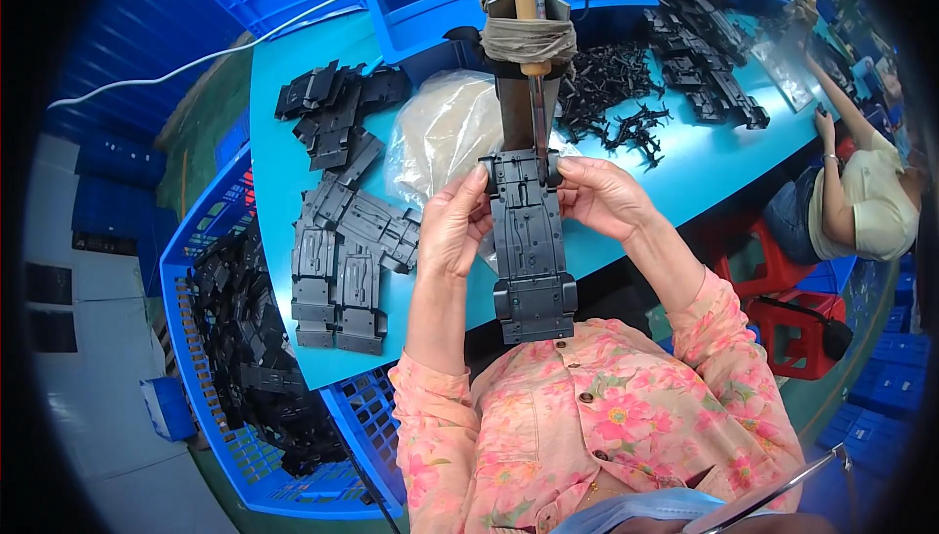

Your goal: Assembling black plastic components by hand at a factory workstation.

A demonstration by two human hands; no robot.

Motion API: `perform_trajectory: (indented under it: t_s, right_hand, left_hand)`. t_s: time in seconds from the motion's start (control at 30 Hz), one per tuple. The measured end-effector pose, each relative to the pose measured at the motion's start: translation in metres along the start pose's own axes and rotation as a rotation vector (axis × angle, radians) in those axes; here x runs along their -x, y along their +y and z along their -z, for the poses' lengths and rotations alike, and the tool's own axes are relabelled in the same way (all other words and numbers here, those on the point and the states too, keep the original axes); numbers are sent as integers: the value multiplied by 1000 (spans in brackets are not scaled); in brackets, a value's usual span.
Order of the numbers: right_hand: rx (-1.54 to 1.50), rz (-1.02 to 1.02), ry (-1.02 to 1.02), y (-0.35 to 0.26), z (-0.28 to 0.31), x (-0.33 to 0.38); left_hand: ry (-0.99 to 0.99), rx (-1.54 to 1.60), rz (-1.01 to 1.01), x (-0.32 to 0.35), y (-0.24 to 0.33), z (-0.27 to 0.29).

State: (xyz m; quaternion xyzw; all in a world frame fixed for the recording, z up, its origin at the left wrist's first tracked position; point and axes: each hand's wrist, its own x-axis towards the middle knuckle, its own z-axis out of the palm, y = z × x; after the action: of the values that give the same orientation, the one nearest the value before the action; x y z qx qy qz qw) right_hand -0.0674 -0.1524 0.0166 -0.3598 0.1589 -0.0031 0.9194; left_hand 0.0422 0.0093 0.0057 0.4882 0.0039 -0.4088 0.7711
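Head view. A teal table (284,123) carries two groups of dark plastic chassis parts: a loose pile (337,109) at the far left and a nearer stack laid flat (347,265). A clear plastic bag (445,128) lies between these and a heap of small black sprue pieces (611,94). A blue crate (210,241) at the person's left is filled with more black parts. A fixed soldering iron (528,6), wooden-handled and bound with cloth, points toward the person; its metal tip meets the far end of the black toy-car chassis (531,250), which is held above the table's near edge, lengthwise before the chest. A seated co-worker (861,201) is at the far right. The left hand (453,226) grips the chassis's left edge, fingers curled and pressed together, thumb on top. The right hand (599,197) pinches the far right corner between thumb and bent fingers. Both forearms rise from the lower edge, elbows bent.
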Motion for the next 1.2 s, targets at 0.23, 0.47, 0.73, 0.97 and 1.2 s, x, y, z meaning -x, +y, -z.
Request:
perform_trajectory:
  t_s: [0.23, 0.47, 0.73, 0.97, 1.2]
  right_hand:
    - [-6, -23, -16, 1, 3, 0]
    - [23, -24, -7, 1, 5, 2]
    - [15, -52, 45, 4, 19, 18]
    - [-61, 23, 15, -17, 57, 67]
    - [-170, 665, 25, -136, 172, 43]
  left_hand:
    - [-8, -16, -2, 2, 1, -1]
    - [-8, -30, 15, 0, -5, 3]
    - [-6, -58, 84, 6, -18, -3]
    - [-86, -334, -71, 65, -9, 5]
    - [424, -425, -597, 76, 26, 57]
